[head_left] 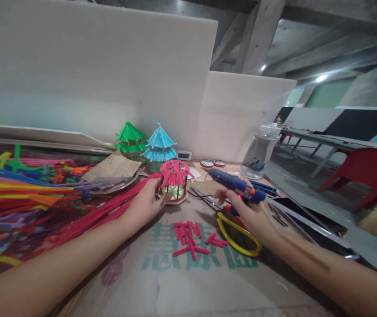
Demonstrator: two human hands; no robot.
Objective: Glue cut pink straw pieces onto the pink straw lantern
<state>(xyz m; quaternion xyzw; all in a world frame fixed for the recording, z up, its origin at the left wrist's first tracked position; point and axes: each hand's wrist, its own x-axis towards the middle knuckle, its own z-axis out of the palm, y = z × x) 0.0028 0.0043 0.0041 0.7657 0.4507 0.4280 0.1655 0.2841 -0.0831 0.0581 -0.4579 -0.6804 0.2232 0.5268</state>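
My left hand (148, 200) grips the base of a small pavilion model (175, 176) with a pink pipe-cleaner roof, dark posts and a pale base. In my right hand (241, 207) is a blue glue gun (234, 182), its nozzle pointing left toward the pavilion but apart from it. Short pink pipe-cleaner pieces (188, 237) lie in a loose pile on the cardboard in front. Scissors with yellow handles (237, 240) lie partly under my right hand. Long pink pipe cleaners (109, 213) stretch beside my left forearm.
Finished-looking green (129, 138) and blue (159, 145) pavilions stand behind. Bundles of coloured pipe cleaners (26, 193) fill the left side. A clear water bottle (260, 152) stands at the back right, near white boards (92, 66). A red chair (366, 171) is beyond the table.
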